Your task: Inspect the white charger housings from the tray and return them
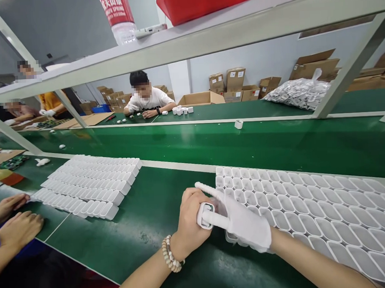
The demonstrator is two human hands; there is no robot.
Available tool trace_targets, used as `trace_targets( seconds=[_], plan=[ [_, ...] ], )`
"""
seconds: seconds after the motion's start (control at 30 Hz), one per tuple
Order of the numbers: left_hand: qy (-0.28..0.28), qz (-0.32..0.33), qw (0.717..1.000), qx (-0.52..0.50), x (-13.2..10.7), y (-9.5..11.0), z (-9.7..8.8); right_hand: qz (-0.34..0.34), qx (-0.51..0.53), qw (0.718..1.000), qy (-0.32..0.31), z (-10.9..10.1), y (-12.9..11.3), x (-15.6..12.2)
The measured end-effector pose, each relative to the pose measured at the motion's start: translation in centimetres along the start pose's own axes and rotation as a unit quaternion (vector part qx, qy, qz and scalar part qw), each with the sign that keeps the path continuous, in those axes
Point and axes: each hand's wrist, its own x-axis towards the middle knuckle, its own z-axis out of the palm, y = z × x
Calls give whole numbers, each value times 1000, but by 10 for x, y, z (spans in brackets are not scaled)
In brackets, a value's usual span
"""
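My left hand, bare and with a beaded bracelet at the wrist, is closed around a small white plastic case. The case's open end faces me, and a bit of green circuit board shows inside. On my right hand is a white glove. Its thumb presses into the case's opening, while the index finger stretches out past my left hand's knuckles. The right hand's other fingers are mostly hidden. Just beyond and to the right stand rows of open white cases on the green table.
More white cases stand in rows at the left, near a co-worker's hands. A green conveyor belt crosses behind, carrying a loose white case. Overhead runs a shelf with a red bin and a bottle. Another person sits opposite.
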Motion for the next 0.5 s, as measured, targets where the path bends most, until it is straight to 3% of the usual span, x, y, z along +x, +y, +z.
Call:
trace_targets(
  seconds=[0.1,0.2,0.3,0.5],
  plan=[
    [-3,-11,999,-30,-2,2,2,-35,40,999,10,8,-1,-2],
    [4,-30,998,-61,-1,4,1,-19,38,999,19,11,-13,-3],
    [5,-53,995,-87,0,6,-2,3,32,999,-7,7,-22,-4],
    [-3,-51,995,-80,1,8,-2,-1,35,999,33,-6,-27,-9]
  ],
)
